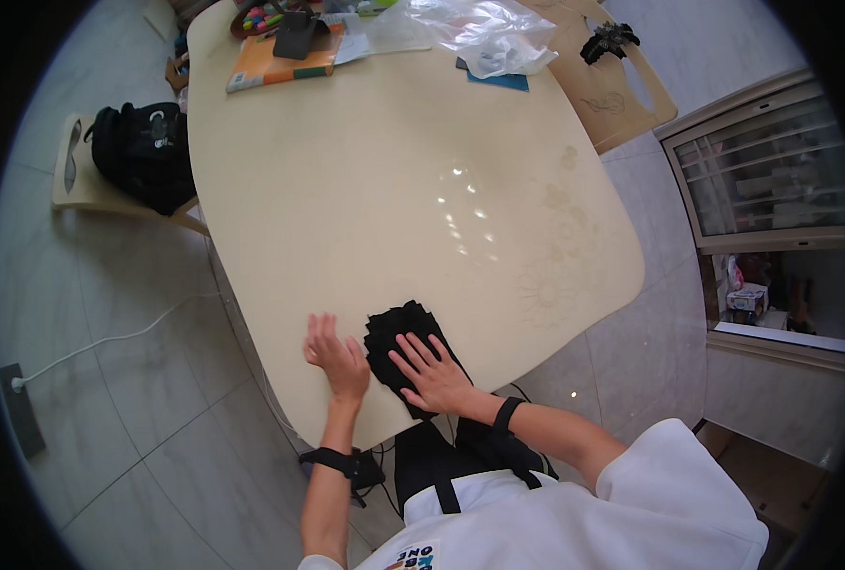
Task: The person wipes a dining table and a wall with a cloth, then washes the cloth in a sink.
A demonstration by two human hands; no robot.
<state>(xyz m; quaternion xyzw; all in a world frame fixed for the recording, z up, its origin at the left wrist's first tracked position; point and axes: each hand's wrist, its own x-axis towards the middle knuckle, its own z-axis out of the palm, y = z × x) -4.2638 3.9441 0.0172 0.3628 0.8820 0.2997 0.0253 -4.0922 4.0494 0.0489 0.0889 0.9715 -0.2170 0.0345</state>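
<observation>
A folded black cloth (388,335) with a jagged, stepped far edge lies flat at the near edge of the cream table (337,185). My right hand (429,374) rests palm down on it, fingers spread. Just left of the cloth, my left hand (338,360) is apart from it and holds nothing; its fingers are slightly blurred. Part of the cloth is hidden under my right hand. Both wrists wear black bands.
At the far end are an orange book (258,64), a black stand (297,35), a clear plastic bag (479,35) and a blue flat item (500,80). A black backpack (141,153) sits on a chair at left. A white cable (130,335) crosses the floor.
</observation>
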